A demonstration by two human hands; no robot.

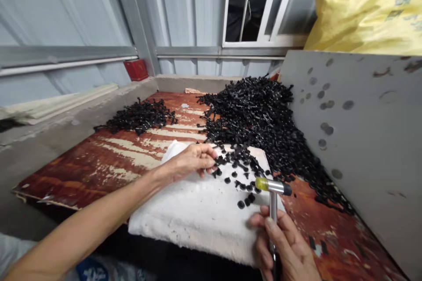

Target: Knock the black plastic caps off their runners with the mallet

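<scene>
My right hand (285,243) grips the metal handle of a small two-faced mallet (273,186), with its head up. One face of the head is yellow and the other is black. Above a folded white cloth (184,219), my left hand (198,159) has its fingers curled and pinched on a small black disc-headed piece (215,164), partly hidden by the fingertips. Several loose pieces of this kind (234,174) lie scattered on the cloth between my hands, some flat side up and some on their sides.
A large heap of black parts (253,109) covers the back right of the worn red board (82,167); a smaller heap (138,116) lies at the left. A grey panel (369,131) stands along the right, with a yellow sack (365,17) behind it. A low ledge (66,127) borders the left.
</scene>
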